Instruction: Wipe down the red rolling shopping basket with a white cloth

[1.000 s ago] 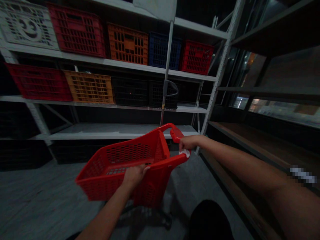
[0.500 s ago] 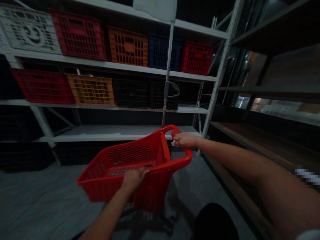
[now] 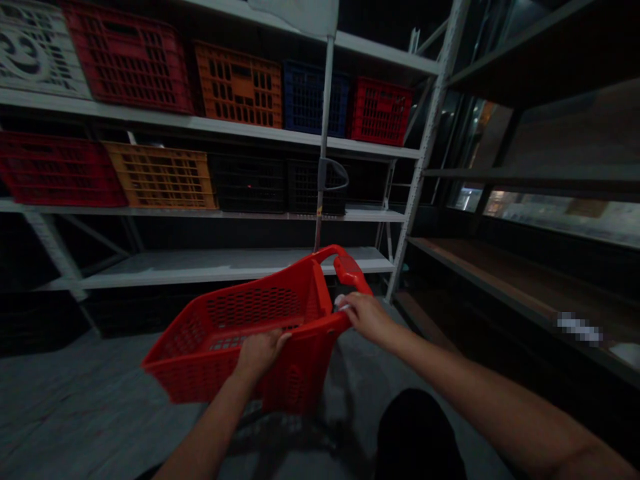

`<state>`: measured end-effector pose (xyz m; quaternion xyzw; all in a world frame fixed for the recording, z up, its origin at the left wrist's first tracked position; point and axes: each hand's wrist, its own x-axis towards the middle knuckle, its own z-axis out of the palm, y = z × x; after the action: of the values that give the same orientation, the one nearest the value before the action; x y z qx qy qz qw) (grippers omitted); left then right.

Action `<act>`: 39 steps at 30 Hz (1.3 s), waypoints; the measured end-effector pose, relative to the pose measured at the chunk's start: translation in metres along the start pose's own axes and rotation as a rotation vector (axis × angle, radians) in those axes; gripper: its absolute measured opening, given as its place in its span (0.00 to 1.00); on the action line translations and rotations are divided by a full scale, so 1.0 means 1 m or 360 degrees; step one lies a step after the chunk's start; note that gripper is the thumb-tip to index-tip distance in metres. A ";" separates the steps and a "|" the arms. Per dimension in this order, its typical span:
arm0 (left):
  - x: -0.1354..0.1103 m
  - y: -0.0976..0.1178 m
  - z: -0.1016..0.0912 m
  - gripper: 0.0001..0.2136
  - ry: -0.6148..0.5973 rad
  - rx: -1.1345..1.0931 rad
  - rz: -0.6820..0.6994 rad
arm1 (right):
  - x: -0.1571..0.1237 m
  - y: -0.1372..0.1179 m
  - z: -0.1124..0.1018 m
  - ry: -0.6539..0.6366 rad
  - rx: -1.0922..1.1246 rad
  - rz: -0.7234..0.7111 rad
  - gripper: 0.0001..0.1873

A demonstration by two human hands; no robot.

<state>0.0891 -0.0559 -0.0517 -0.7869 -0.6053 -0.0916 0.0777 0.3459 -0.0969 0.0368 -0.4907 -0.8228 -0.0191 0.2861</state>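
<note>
A red plastic shopping cart (image 3: 300,373) with perforated basket walls stands before me, its handle end to the right. My left hand (image 3: 260,352) grips the near side rim, thumb along the top and fingers over the edge. My right hand (image 3: 367,315) is closed at the near corner of the handle frame, with a small crumpled white cloth (image 3: 342,302) showing at its fingertips. Most of the cloth is hidden, so I cannot tell if it is cloth or tissue. The handle grip (image 3: 349,269) lies just beyond my right hand. Nothing shows inside the basket.
A white metal rack (image 3: 240,130) behind the cart bears several plastic crates, among them an orange crate (image 3: 239,83). A pole with a grey handle (image 3: 325,175) rises behind the cart. Wooden shelves (image 3: 500,277) run along the right. My dark-clothed knee (image 3: 419,433) is below.
My right hand has slid along the handle frame from its far part to the near corner, cloth in its fingers. My left hand stays on the rim. The view has shifted slightly right.
</note>
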 end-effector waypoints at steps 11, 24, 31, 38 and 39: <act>0.005 0.011 0.005 0.28 0.0091 0.0037 0.0007 | -0.027 0.041 0.073 0.1511 0.0745 0.0626 0.10; 0.000 -0.003 0.000 0.26 0.0130 -0.0020 0.0051 | -0.013 0.040 0.081 0.1495 0.1364 0.1118 0.16; -0.007 -0.026 0.002 0.24 0.0111 -0.0093 0.0008 | 0.025 0.090 0.043 0.1191 0.0922 0.0775 0.11; -0.014 -0.015 -0.015 0.19 0.0809 -0.0197 0.0018 | -0.005 0.043 0.070 0.1245 0.1402 0.0803 0.15; -0.015 -0.003 -0.023 0.19 0.0890 -0.0224 0.0048 | -0.010 0.034 0.072 0.1226 0.1520 0.0797 0.17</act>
<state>0.0808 -0.0749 -0.0330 -0.7434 -0.5408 -0.3457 0.1882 0.3446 -0.0647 -0.0371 -0.4446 -0.4408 0.2408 0.7417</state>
